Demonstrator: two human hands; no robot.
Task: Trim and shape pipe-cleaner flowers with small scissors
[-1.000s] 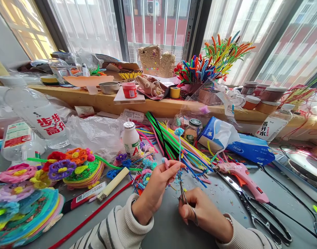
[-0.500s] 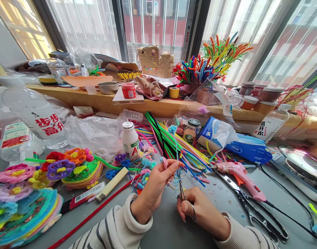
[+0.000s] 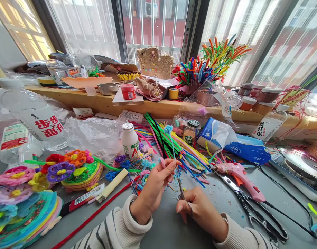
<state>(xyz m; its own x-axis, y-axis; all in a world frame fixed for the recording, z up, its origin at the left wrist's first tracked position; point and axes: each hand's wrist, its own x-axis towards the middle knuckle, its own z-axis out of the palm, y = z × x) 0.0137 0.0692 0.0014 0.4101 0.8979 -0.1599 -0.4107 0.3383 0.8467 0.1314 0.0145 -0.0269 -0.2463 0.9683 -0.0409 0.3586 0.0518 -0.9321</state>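
My left hand (image 3: 158,183) pinches a thin light-blue pipe cleaner (image 3: 174,148) between thumb and fingertips. The stem stands nearly upright, topped by a fluffy blue tuft (image 3: 168,129). Just below the pinch, small scissors (image 3: 181,188) point up at the stem's lower end, their blades close together. My right hand (image 3: 196,205) has its fingers closed in the scissors' handles. Whether the blades touch the stem is too small to tell. Behind my left hand lies a bundle of coloured pipe cleaners (image 3: 166,138), partly hidden by it. Blue fluff is scattered on the grey table.
To the right lie a pink glue gun (image 3: 248,183) and large black-handled shears (image 3: 251,207). Pipe-cleaner flowers (image 3: 61,169) crowd the left, near a red pipe cleaner (image 3: 96,212). A white bottle (image 3: 129,140), glass jar (image 3: 190,131) and tissue pack (image 3: 233,143) stand behind.
The blue tuft has shifted slightly left with the stem. The scissor blades, slightly apart before, are now closer together. My left hand keeps its pinch almost in place.
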